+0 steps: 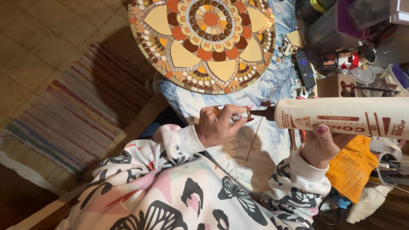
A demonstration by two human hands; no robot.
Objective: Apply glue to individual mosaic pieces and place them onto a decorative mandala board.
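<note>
My right hand (321, 147) grips a white glue bottle (341, 117) from below and holds it level, its dark nozzle (264, 113) pointing left. The fingertips of my left hand (217, 125) pinch a small mosaic piece (248, 114) right at the nozzle tip. Both hands hover over a blue-and-white cloth (277, 81). Beyond them lies a round mosaic tabletop (202, 42) with an orange, yellow and brown flower pattern. My sleeves are white with black butterfly prints.
A thin wooden stick (255, 136) lies on the cloth under my hands. A black remote (305, 68), plastic tubs and small tools crowd the right side. An orange mesh sheet (351, 168) sits at lower right. A striped rug (72, 115) covers the tiled floor at left.
</note>
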